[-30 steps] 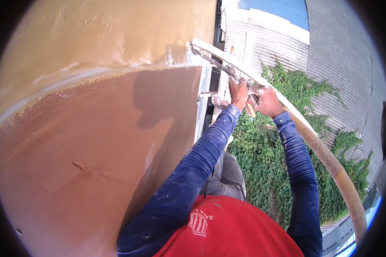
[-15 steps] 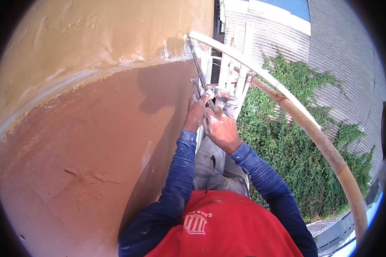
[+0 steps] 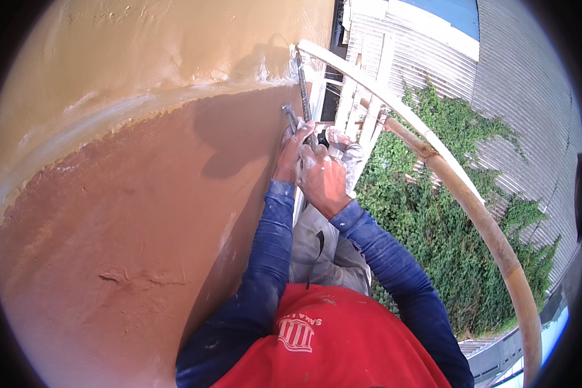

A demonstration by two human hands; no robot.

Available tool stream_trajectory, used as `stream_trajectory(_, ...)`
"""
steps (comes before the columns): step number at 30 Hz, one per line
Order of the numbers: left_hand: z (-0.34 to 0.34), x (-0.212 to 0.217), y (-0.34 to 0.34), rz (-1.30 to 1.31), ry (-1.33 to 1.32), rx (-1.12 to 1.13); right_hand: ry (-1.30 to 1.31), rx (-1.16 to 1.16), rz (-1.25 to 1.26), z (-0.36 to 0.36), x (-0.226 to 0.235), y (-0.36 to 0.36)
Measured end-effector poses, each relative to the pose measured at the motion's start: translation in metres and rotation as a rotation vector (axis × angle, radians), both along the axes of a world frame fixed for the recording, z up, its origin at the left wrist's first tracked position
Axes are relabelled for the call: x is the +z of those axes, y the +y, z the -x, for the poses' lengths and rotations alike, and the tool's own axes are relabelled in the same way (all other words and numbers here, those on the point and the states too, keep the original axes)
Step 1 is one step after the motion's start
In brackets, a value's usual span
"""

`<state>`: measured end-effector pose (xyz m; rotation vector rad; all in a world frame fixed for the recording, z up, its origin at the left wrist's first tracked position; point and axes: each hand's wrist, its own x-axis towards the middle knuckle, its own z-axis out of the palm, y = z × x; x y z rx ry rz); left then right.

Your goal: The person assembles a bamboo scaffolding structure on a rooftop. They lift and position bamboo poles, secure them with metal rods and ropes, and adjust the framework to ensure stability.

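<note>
Brown wall (image 3: 129,200) left, bamboo pole (image 3: 491,239) right, two-handed work between.
Your right hand (image 3: 323,178) has fingers curled in by the lower end of the dark rod (image 3: 301,77); can't tell what they grip. Your left hand (image 3: 293,152) is closed on a grey piece (image 3: 290,117), right by the rod. Rod runs from your hands up toward the wall's edge. Likely best: brace with the left, small controlled moves with the right, knuckles clear of the wall.
</note>
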<state>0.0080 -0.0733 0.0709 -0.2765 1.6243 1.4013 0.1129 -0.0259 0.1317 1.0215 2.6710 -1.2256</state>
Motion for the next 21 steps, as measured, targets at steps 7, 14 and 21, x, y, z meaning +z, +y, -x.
stream_trajectory(7, 0.000, 0.022, -0.004, 0.050, -0.064, -0.041, 0.009, -0.008, -0.011, 0.003, -0.006, 0.004)
stream_trajectory(14, -0.004, 0.035, -0.020, -0.023, -0.073, -0.027, -0.037, -0.018, 0.023, 0.011, 0.005, 0.008)
stream_trajectory(21, 0.009, 0.075, 0.005, 0.002, -0.042, -0.067, -0.142, 0.282, -0.111, 0.028, 0.015, 0.018)
